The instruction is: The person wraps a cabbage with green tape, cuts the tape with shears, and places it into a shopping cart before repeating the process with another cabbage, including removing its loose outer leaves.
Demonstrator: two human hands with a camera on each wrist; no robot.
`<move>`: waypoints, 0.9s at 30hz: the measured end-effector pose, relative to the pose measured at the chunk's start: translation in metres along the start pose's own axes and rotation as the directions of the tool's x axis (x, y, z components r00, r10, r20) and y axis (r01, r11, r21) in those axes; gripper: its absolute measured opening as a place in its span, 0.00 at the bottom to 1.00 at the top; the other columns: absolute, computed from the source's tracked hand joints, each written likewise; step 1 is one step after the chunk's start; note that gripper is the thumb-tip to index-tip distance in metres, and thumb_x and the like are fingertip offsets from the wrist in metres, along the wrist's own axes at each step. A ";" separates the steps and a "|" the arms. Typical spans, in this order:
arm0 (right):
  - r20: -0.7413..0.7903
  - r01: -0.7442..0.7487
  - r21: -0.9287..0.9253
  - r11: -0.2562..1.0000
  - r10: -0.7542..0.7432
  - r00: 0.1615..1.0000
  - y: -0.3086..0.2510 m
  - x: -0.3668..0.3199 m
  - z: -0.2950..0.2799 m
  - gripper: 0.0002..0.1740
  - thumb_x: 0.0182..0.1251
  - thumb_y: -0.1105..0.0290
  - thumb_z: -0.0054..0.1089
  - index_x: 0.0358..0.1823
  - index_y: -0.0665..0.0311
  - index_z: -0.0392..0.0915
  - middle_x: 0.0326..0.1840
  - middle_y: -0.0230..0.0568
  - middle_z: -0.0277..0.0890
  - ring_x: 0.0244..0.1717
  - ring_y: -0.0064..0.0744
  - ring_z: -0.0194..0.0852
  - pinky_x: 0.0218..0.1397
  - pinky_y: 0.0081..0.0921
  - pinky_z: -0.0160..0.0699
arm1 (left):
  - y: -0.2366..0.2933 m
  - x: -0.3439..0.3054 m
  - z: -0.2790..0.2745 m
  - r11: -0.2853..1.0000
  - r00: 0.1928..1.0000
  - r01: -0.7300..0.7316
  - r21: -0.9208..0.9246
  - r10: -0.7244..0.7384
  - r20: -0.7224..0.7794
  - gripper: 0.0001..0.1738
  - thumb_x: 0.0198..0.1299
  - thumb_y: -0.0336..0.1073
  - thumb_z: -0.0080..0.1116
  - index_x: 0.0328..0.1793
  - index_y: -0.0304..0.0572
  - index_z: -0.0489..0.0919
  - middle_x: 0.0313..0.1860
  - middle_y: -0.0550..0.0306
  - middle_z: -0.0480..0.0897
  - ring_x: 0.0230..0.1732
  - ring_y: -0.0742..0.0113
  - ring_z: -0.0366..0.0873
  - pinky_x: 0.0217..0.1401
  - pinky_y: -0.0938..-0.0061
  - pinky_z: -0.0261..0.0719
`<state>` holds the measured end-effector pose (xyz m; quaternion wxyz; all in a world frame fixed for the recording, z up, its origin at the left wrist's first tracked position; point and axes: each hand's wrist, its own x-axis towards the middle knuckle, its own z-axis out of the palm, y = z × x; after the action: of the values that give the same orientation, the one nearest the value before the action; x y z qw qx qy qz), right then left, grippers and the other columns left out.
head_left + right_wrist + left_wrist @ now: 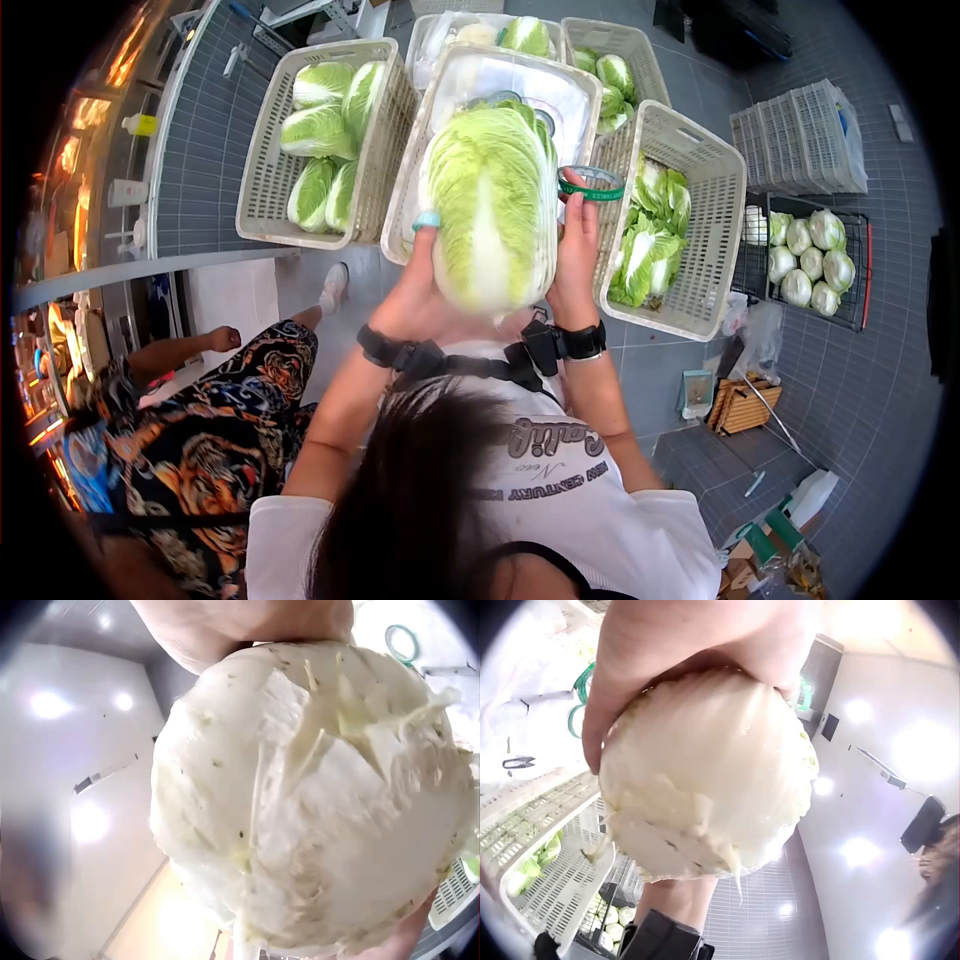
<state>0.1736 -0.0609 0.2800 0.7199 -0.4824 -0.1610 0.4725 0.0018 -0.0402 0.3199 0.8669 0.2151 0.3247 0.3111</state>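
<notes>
Head view: the cabbage [490, 205] is sitting between two hands, in front of the person's torso and, as seen from above, overlapping the pale crate [407, 190]. The left hand [410, 290] is gripping its left flank, thumb lying along the side and wearing a teal band [427, 219]. The right hand [575, 255] is gripping the opposite flank, a green tape roll [592, 193] sitting at its fingers. The leafy end is pointing away from the person and the white stem end towards the body; the long axis is running fore-and-aft. Both forearms are reaching forward, wrists strapped in black.

Left wrist view: the left hand is arching over the cabbage, digits curving down around its side and contacting the surface. The cut stem end is facing the camera, so the axis is receding from the lens.

Right wrist view: the stem end is filling most of the frame. The right hand's palm side is pressing against the cabbage at the top; its fingertips are being hidden.
</notes>
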 end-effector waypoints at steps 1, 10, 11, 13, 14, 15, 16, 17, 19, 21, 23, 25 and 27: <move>-0.005 -0.044 0.054 0.998 0.044 0.999 0.003 -0.001 -0.004 0.20 0.78 0.61 0.42 0.64 0.63 0.67 0.60 0.37 0.70 0.57 0.26 0.69 0.61 0.25 0.68 | -0.001 0.002 -0.001 0.998 0.999 -0.038 0.043 0.038 0.011 0.35 0.72 0.58 0.35 0.74 0.38 0.59 0.69 0.50 0.68 0.68 0.60 0.67 0.69 0.65 0.66; -0.021 -0.135 0.270 0.953 0.146 0.989 0.013 0.012 -0.011 0.21 0.79 0.59 0.38 0.66 0.60 0.63 0.62 0.39 0.69 0.60 0.29 0.69 0.61 0.28 0.71 | 0.026 0.042 0.005 0.888 0.985 -0.058 0.457 0.127 -0.121 0.28 0.66 0.39 0.53 0.68 0.30 0.65 0.59 0.50 0.76 0.58 0.68 0.74 0.59 0.73 0.74; -0.038 -0.130 0.269 0.954 0.146 0.989 0.009 0.012 -0.012 0.21 0.79 0.59 0.38 0.66 0.60 0.63 0.62 0.40 0.69 0.60 0.29 0.69 0.61 0.27 0.71 | 0.032 0.043 0.011 0.880 0.990 -0.047 0.473 0.105 -0.095 0.29 0.66 0.39 0.54 0.69 0.30 0.64 0.60 0.50 0.75 0.59 0.67 0.74 0.60 0.73 0.73; -0.040 -0.083 0.211 0.974 0.094 0.995 0.002 0.017 -0.014 0.21 0.79 0.60 0.38 0.66 0.61 0.63 0.63 0.40 0.69 0.60 0.29 0.69 0.60 0.27 0.71 | 0.042 0.049 0.026 0.870 0.995 -0.037 0.492 0.076 -0.060 0.32 0.65 0.36 0.55 0.71 0.31 0.60 0.63 0.50 0.73 0.61 0.66 0.72 0.63 0.72 0.71; -0.036 -0.059 0.183 0.981 0.067 0.997 -0.001 0.021 -0.015 0.21 0.79 0.60 0.38 0.66 0.61 0.63 0.63 0.41 0.68 0.60 0.29 0.69 0.60 0.27 0.70 | 0.043 0.051 0.032 0.854 0.994 -0.057 0.517 0.098 -0.052 0.32 0.64 0.35 0.55 0.72 0.31 0.60 0.63 0.49 0.73 0.62 0.66 0.72 0.63 0.72 0.71; -0.031 -0.055 0.199 0.979 0.063 0.998 -0.003 0.024 -0.014 0.21 0.79 0.60 0.38 0.66 0.61 0.63 0.62 0.41 0.69 0.60 0.28 0.69 0.60 0.27 0.71 | 0.044 0.055 0.036 0.836 0.992 -0.081 0.543 0.122 -0.040 0.33 0.64 0.35 0.55 0.72 0.31 0.59 0.64 0.49 0.72 0.62 0.65 0.72 0.63 0.72 0.71; -0.026 -0.052 0.214 0.975 0.058 0.998 -0.005 0.027 -0.014 0.21 0.79 0.60 0.38 0.66 0.61 0.63 0.62 0.41 0.69 0.59 0.28 0.69 0.60 0.27 0.71 | 0.042 0.059 0.035 0.819 0.987 -0.113 0.563 0.157 -0.031 0.33 0.63 0.33 0.56 0.71 0.31 0.59 0.64 0.49 0.72 0.62 0.65 0.71 0.63 0.71 0.71; -0.021 -0.050 0.229 0.972 0.057 0.998 -0.007 0.028 -0.015 0.21 0.79 0.61 0.38 0.66 0.62 0.63 0.62 0.41 0.70 0.59 0.28 0.70 0.59 0.27 0.71 | 0.039 0.059 0.038 0.804 0.981 -0.139 0.578 0.193 -0.032 0.33 0.62 0.33 0.58 0.71 0.31 0.59 0.63 0.48 0.72 0.62 0.65 0.71 0.63 0.71 0.71; -0.012 -0.041 0.228 0.973 0.045 0.999 -0.007 0.032 -0.018 0.20 0.79 0.61 0.38 0.65 0.63 0.64 0.61 0.41 0.70 0.58 0.28 0.70 0.59 0.27 0.72 | 0.034 0.060 0.043 0.772 0.965 -0.191 0.607 0.262 -0.030 0.34 0.60 0.33 0.60 0.70 0.31 0.60 0.61 0.47 0.73 0.61 0.65 0.71 0.62 0.71 0.71; 0.003 -0.036 0.234 0.971 0.037 0.999 -0.008 0.034 -0.020 0.20 0.79 0.61 0.39 0.65 0.64 0.64 0.60 0.41 0.71 0.57 0.28 0.71 0.58 0.26 0.72 | 0.026 0.062 0.049 0.698 0.929 -0.231 0.678 0.365 -0.059 0.37 0.57 0.34 0.63 0.69 0.31 0.59 0.59 0.47 0.73 0.60 0.64 0.71 0.62 0.70 0.71; 0.020 -0.053 0.241 0.969 0.050 0.999 -0.010 0.031 -0.022 0.20 0.79 0.62 0.39 0.64 0.64 0.64 0.59 0.41 0.72 0.56 0.28 0.72 0.58 0.26 0.73 | 0.015 0.060 0.050 0.599 0.883 -0.294 0.744 0.468 -0.028 0.39 0.55 0.35 0.66 0.69 0.30 0.58 0.58 0.46 0.72 0.60 0.63 0.71 0.62 0.69 0.71; 0.022 -0.075 0.235 0.969 0.072 0.997 -0.005 0.031 -0.025 0.20 0.79 0.62 0.39 0.64 0.65 0.64 0.58 0.42 0.72 0.56 0.28 0.72 0.58 0.26 0.73 | 0.007 0.062 0.049 0.463 0.820 -0.392 0.795 0.568 0.074 0.43 0.52 0.36 0.69 0.69 0.30 0.57 0.58 0.46 0.72 0.59 0.62 0.71 0.61 0.69 0.72; 0.023 -0.108 0.223 0.969 0.106 0.994 -0.002 0.030 -0.028 0.20 0.79 0.62 0.39 0.64 0.66 0.64 0.58 0.42 0.72 0.56 0.28 0.72 0.58 0.26 0.73 | 0.001 0.062 0.044 0.381 0.799 -0.382 0.842 0.594 0.094 0.45 0.51 0.37 0.71 0.69 0.31 0.56 0.59 0.46 0.71 0.59 0.61 0.71 0.61 0.69 0.72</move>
<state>0.2086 -0.0512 0.2612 0.7421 -0.4038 -0.0843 0.5283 0.0691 -0.0051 0.3245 0.4837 0.6466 0.4475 0.3843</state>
